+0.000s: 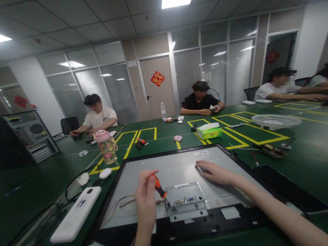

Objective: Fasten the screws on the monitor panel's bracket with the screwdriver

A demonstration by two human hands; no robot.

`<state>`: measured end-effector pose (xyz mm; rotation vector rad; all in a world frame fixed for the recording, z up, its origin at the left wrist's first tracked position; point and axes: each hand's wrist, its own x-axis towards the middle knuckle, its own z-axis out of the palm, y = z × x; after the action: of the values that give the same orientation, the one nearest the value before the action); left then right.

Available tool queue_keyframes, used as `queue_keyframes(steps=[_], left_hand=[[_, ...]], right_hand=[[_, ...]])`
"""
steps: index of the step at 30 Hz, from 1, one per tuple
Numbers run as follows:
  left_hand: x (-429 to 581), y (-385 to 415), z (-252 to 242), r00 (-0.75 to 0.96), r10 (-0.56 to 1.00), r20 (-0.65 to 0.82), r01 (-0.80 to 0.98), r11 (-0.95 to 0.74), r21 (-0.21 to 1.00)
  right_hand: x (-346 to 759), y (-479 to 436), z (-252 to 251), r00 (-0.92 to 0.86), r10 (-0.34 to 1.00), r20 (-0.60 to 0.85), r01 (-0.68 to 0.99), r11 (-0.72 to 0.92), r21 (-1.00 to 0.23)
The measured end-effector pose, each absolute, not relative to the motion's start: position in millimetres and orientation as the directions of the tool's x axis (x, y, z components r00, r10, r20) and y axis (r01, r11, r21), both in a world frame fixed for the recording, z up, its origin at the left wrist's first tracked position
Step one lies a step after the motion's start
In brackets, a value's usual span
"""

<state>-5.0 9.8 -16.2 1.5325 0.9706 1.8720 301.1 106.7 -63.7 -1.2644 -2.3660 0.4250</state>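
Note:
My left hand (pixel 146 193) is closed around an orange and black screwdriver (pixel 159 185). The tool tilts downward, its tip near the left end of a metal bracket (pixel 189 211) that carries a small board with connector ports (pixel 189 200). This bracket sits on the back of a flat display panel (pixel 172 166) with a black frame, lying on the table. My right hand (pixel 213 171) rests on the panel's grey metal back, fingers stretched out, holding nothing. Thin cables (pixel 114 209) run across the panel left of my left hand.
A white power bank-like box (pixel 76 215) and loose black cables (pixel 42 229) lie left. Beyond stand a pink-lidded bottle (pixel 107 148) and a green tissue pack (pixel 209 131). A dark flat panel (pixel 290 189) lies right. An open computer case (pixel 16 139) stands far left; several people sit opposite.

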Motion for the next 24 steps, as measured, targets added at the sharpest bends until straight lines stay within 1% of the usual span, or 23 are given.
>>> queue_keyframes(steps=[3, 5, 7, 10, 15, 16, 19, 21, 24], left_hand=[[-5.8, 11.7, -19.8, -0.255, 0.829, 0.498, -0.093, -0.534, 0.841], [-5.6, 12.8, -21.5, -0.281, 0.833, 0.477, -0.143, -0.528, 0.837], [-5.0, 12.8, -21.2, -0.308, 0.797, 0.519, -0.099, -0.569, 0.816], [-4.2, 11.5, -18.7, -0.3, 0.75, 0.589, 0.002, -0.617, 0.787], [-3.8, 10.7, -16.7, -0.313, 0.814, 0.489, -0.061, -0.531, 0.845], [-3.4, 10.7, -16.0, -0.318, 0.807, 0.498, -0.051, -0.538, 0.841], [-1.0, 9.6, -13.1, -0.287, 0.758, 0.585, 0.051, -0.598, 0.8], [0.3, 8.6, -12.2, -0.284, 0.763, 0.581, 0.032, -0.598, 0.801], [-0.3, 8.2, -13.6, -0.27, 0.812, 0.517, -0.059, -0.55, 0.833]], right_hand=[[299.9, 103.6, -60.4, -0.497, 0.84, 0.218, 0.714, 0.538, -0.448], [299.6, 102.6, -59.4, -0.498, 0.839, 0.22, 0.714, 0.541, -0.446], [299.6, 102.8, -59.6, -0.498, 0.839, 0.22, 0.713, 0.54, -0.446], [299.8, 104.1, -60.9, -0.494, 0.841, 0.22, 0.714, 0.537, -0.45], [300.7, 104.2, -61.1, -0.493, 0.841, 0.221, 0.71, 0.536, -0.457], [300.8, 103.9, -60.9, -0.495, 0.84, 0.221, 0.708, 0.537, -0.458], [301.0, 103.6, -60.7, -0.498, 0.838, 0.224, 0.704, 0.541, -0.46], [301.0, 103.7, -60.7, -0.498, 0.837, 0.226, 0.702, 0.543, -0.462], [300.8, 104.0, -60.7, -0.5, 0.836, 0.227, 0.7, 0.544, -0.463]])
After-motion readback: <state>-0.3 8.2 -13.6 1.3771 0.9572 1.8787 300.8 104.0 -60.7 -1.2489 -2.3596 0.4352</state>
